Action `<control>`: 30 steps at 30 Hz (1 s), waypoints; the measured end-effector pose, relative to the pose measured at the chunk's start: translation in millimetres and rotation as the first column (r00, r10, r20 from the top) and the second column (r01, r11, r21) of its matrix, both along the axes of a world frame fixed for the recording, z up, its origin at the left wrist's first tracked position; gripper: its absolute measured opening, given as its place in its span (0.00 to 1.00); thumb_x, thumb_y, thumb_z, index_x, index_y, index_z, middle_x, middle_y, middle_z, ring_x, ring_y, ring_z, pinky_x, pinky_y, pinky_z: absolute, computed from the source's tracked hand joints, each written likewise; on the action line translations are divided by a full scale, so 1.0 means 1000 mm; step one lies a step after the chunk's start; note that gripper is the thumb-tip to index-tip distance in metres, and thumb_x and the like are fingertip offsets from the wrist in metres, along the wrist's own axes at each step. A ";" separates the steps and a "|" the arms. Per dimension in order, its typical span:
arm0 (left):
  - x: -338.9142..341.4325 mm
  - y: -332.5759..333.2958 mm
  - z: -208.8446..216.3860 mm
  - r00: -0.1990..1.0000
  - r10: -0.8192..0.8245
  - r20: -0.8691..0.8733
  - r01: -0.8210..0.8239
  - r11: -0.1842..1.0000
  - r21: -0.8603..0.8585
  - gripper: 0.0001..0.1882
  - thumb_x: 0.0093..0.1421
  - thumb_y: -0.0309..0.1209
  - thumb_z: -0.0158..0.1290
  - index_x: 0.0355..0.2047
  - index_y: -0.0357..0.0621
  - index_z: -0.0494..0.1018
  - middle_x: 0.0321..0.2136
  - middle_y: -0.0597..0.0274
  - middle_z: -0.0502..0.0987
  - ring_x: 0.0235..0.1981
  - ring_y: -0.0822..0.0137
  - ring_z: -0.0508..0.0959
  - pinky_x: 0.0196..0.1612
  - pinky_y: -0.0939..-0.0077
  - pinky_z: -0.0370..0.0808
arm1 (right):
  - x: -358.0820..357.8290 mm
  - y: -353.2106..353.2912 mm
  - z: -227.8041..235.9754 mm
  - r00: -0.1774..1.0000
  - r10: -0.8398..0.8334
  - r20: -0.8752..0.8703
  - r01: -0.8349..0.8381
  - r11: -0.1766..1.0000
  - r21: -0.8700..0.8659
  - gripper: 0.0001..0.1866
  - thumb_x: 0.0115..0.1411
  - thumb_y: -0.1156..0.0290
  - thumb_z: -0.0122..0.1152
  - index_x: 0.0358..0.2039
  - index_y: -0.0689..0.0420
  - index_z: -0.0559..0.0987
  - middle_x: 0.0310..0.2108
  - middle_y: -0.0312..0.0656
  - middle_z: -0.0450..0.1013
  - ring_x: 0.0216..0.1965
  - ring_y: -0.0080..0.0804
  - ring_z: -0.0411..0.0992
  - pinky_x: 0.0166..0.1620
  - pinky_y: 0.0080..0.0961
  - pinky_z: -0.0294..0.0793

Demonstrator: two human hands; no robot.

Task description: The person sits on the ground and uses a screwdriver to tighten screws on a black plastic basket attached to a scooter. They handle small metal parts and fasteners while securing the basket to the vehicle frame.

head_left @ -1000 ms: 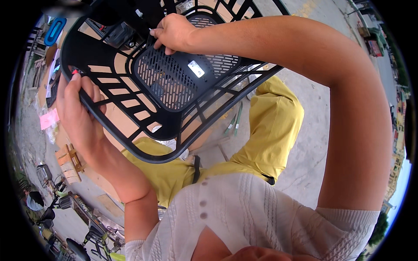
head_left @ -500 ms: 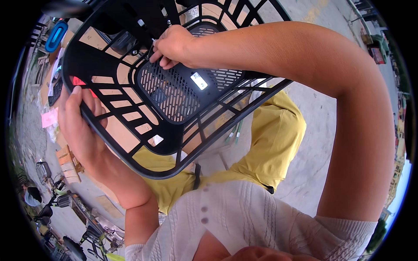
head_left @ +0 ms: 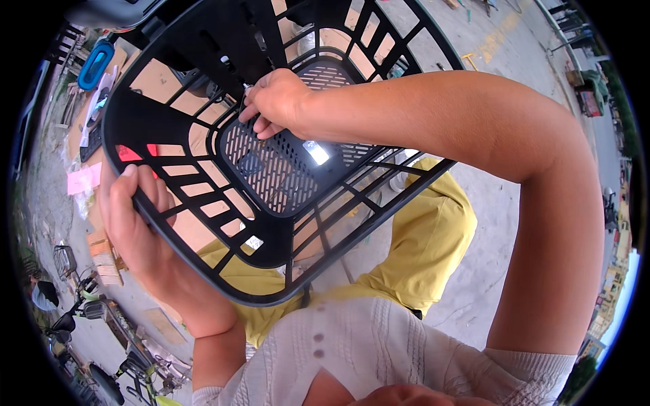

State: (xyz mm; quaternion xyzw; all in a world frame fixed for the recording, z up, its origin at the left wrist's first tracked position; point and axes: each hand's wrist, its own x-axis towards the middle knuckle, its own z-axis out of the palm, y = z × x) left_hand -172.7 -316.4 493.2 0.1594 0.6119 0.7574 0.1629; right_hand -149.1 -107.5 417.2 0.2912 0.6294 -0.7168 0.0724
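Observation:
A black plastic bicycle-style basket with slotted walls is tilted up before me, its mesh bottom carrying a white label. My left hand grips the rim at the near left corner, thumb on top and fingers curled through the wall openings. Inside the basket, my right hand reaches over to the foot of the far solid wall. Its thumb and forefinger are pinched by a small shiny metal piece, too small and covered to name. Slots and holes run up that wall above my fingers.
Flattened cardboard lies under the basket. To the left are a blue oval object, pink paper and ridged wooden pieces. Parked bikes stand at lower left. My yellow-trousered knee is below the basket's right side.
The basket and both hands appear lower in the picture, and more ground shows at the top right. My left hand's grip and my right hand's pinch look the same.

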 end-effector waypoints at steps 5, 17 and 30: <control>-0.003 0.004 -0.001 0.998 -0.051 0.035 0.050 0.998 0.034 0.07 0.63 0.27 0.39 0.38 0.36 0.64 0.10 0.71 0.54 0.08 0.80 0.51 0.10 0.84 0.47 | 0.003 0.003 0.000 0.999 -0.033 0.006 0.033 0.999 0.005 0.15 0.65 0.73 0.43 0.43 0.74 0.71 0.39 0.57 0.76 0.18 0.26 0.71 0.23 0.23 0.79; -0.004 0.011 0.005 0.992 -0.093 0.087 0.082 0.989 0.124 0.04 0.65 0.27 0.40 0.36 0.42 0.64 0.10 0.71 0.55 0.08 0.82 0.50 0.10 0.87 0.47 | 0.005 -0.004 0.004 0.996 -0.086 -0.038 0.089 0.992 0.088 0.15 0.65 0.75 0.41 0.43 0.75 0.71 0.37 0.56 0.76 0.17 0.28 0.72 0.21 0.20 0.78; -0.006 0.012 0.004 0.991 -0.109 0.074 0.099 0.986 0.134 0.03 0.64 0.27 0.42 0.34 0.41 0.64 0.10 0.73 0.55 0.08 0.84 0.51 0.10 0.89 0.47 | 0.007 0.020 -0.009 0.940 0.339 -0.036 -0.153 0.514 0.844 0.16 0.63 0.67 0.49 0.34 0.68 0.78 0.22 0.48 0.77 0.21 0.37 0.76 0.30 0.31 0.77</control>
